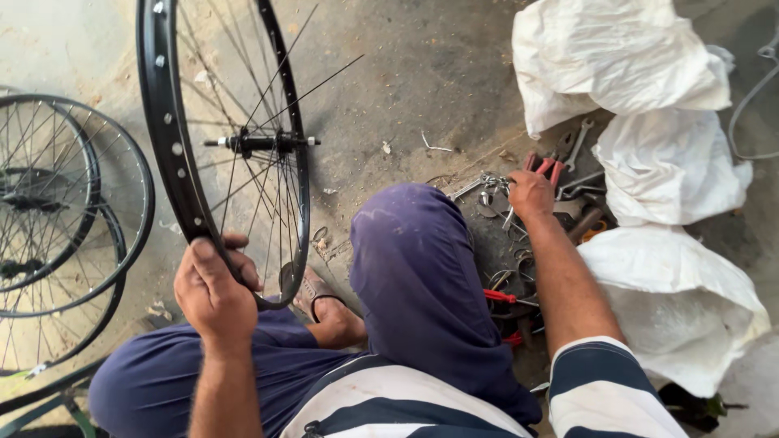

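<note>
Wheel rim (170,138), black, spoked, held upright over the lap.
Left hand (213,290) clenched round the rim's lower edge; right hand (531,195) reaching into the tool pile (519,243), fingers curled, grasp unclear. Beyond: spare wheels (57,219), white sacks (649,105). Risk: one-handed hold, so the rim may tip and loose spokes (312,85) may bend.

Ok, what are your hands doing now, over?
Left hand gripping black wheel rim, upright. Right hand down in tool pile, closed on something small, can't tell what. White sacks beside tools.
</note>
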`<state>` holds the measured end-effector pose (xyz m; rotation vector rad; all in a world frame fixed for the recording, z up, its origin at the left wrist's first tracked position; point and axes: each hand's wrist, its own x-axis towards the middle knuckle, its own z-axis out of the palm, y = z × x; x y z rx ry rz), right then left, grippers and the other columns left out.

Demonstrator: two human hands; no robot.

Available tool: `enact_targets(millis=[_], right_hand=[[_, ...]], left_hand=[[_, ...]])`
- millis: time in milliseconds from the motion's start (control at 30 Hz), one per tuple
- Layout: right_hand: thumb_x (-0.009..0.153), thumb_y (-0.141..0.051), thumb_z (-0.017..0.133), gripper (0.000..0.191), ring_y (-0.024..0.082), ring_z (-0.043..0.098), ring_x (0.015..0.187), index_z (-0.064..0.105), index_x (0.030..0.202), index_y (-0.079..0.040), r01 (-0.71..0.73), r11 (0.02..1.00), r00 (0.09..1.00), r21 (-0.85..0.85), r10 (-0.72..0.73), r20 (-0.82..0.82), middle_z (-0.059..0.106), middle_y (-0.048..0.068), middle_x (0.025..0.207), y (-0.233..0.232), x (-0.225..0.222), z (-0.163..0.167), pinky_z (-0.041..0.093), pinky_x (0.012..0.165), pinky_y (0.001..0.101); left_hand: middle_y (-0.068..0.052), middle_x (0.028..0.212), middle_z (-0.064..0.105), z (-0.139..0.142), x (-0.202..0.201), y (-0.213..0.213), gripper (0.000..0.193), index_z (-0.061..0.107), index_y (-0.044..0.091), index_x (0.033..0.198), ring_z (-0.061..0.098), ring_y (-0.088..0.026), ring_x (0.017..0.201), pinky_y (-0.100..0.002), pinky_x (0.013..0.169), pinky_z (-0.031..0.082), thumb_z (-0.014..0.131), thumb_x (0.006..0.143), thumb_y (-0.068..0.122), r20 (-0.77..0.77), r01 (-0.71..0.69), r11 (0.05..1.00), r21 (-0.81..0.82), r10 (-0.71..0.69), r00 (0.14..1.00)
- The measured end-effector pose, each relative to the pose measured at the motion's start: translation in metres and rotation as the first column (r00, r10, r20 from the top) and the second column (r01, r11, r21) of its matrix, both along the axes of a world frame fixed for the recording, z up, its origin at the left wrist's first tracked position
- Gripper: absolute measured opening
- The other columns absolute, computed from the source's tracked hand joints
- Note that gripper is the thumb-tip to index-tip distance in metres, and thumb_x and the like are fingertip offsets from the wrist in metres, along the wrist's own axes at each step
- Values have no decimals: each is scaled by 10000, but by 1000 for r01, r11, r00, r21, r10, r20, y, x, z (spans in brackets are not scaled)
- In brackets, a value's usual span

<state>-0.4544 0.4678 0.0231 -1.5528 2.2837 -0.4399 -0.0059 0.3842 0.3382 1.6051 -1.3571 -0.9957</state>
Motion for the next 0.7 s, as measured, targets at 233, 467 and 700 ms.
enact_targets(millis=[233, 467, 700], right_hand=[[868, -132, 686, 142, 370, 713, 858, 708, 997, -77, -129, 951, 949, 282, 201, -243, 728, 164, 881, -17, 1, -11, 552, 748, 484], [913, -237, 699, 167, 362, 681, 942, 757, 988, -100, -28, 999, 1000, 17, 28, -12, 729, 155, 968, -5, -23, -17, 515, 868, 489], [917, -252, 675, 184, 370, 703, 928, 763, 961, -96, -134, 967, 978, 215, 164, -128, 742, 155, 995, -17, -10, -19, 543, 860, 480]], left_hand=[[-18, 610, 530, 14, -19, -23, 593, 643, -30, 998, 495, -86, 506, -245, 473, 386, 424, 1135, 504, 15, 71, 997, 10, -71, 997], [-20, 614, 528, 13, -23, -31, 626, 648, -35, 1002, 493, -80, 513, -249, 464, 392, 454, 1117, 549, -10, 83, 996, 25, -82, 997], [-21, 630, 525, 13, -19, -32, 645, 647, -39, 1003, 485, -83, 525, -248, 480, 397, 458, 1124, 565, -20, 70, 997, 21, -69, 997]])
